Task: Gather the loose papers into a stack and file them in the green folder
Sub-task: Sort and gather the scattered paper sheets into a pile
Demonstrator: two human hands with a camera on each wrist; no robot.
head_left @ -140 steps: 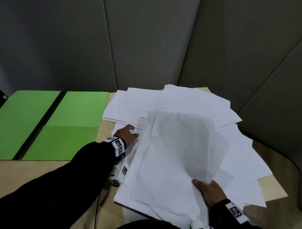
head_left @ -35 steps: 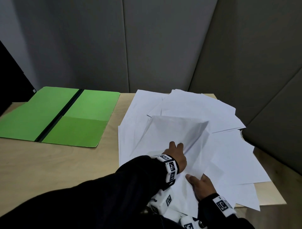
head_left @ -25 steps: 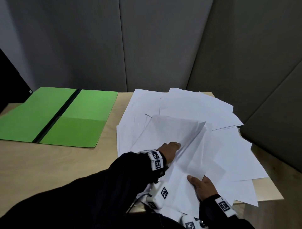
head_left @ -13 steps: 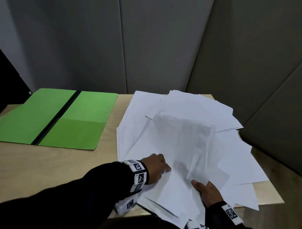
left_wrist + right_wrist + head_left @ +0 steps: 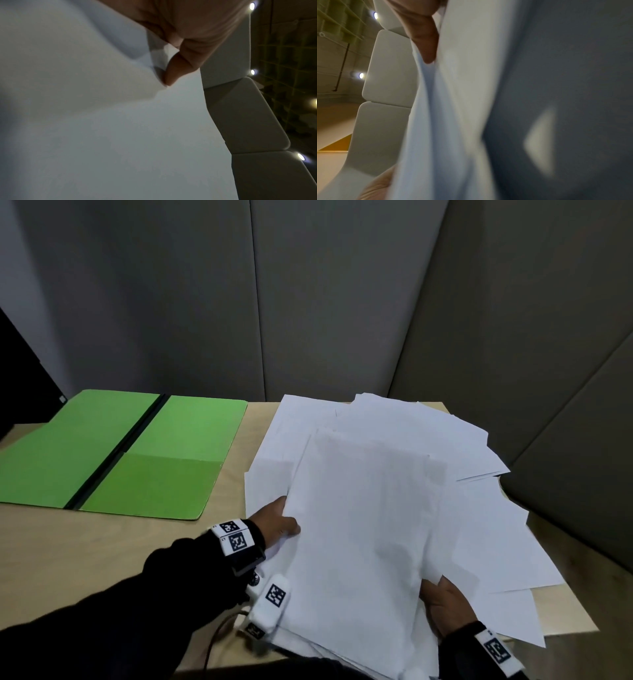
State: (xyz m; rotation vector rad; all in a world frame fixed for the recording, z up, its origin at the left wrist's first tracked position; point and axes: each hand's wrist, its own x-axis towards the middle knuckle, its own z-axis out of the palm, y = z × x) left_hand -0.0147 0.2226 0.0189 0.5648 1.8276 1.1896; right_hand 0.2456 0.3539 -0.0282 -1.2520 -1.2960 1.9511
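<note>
From my head view, my left hand point(image 5: 275, 523) and right hand point(image 5: 445, 602) hold the gathered papers point(image 5: 363, 525) by their sides. Only the wrist views show my thumbs pinching the sheets. The green folder point(image 5: 164, 453) lies open on the desk point(image 5: 85, 549).

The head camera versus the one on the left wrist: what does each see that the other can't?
Only the head view shows the open green folder lying flat left of the papers, the wooden table, the right hand gripping the sheaf's near edge, and loose sheets fanned behind. Only the left wrist view shows a finger curled under a bent sheet corner, plus ceiling lights. Both show the left hand holding the white papers.
</note>
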